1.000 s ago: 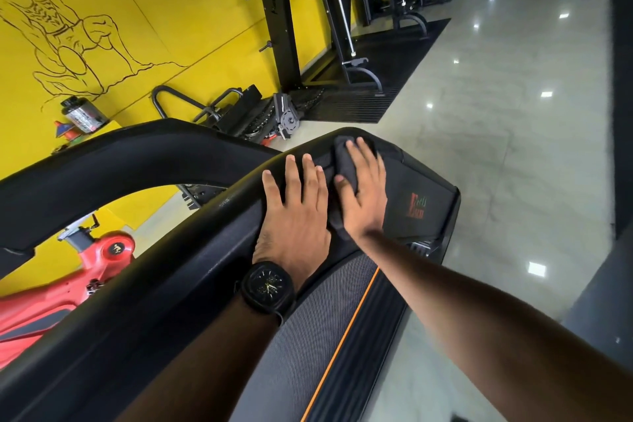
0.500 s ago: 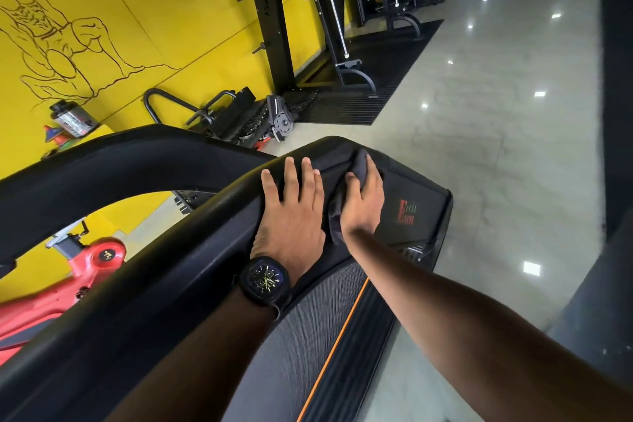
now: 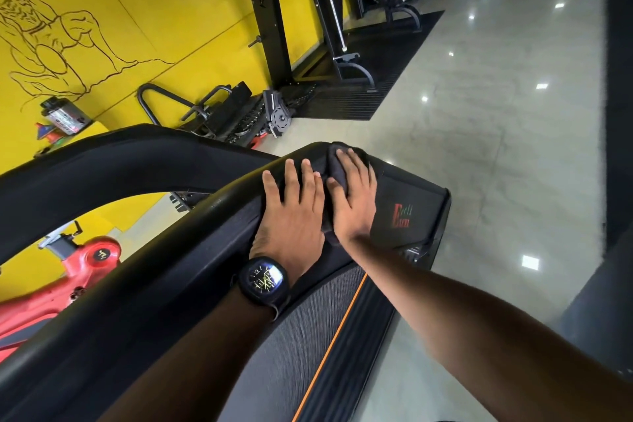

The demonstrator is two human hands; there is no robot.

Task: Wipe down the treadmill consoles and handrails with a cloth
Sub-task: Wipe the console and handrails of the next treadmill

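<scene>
A yellow wall [image 3: 144, 10] bore a black line drawing of a muscular figure [image 3: 44, 44]. The pale, glossy floor [image 3: 479, 154] showed bright spots of reflected light. A black ribbed mat [image 3: 383, 68] lay at the wall's foot under black machine frames [image 3: 270, 27]. A red exercise bike [image 3: 82, 264] stood by the wall; a labelled tub [image 3: 65, 116] sat on a yellow ledge.

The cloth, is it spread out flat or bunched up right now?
Bunched up: the cloth is a thick dark wad under the right hand, pressed on the handrail, with folds bulging out beside it.
</scene>
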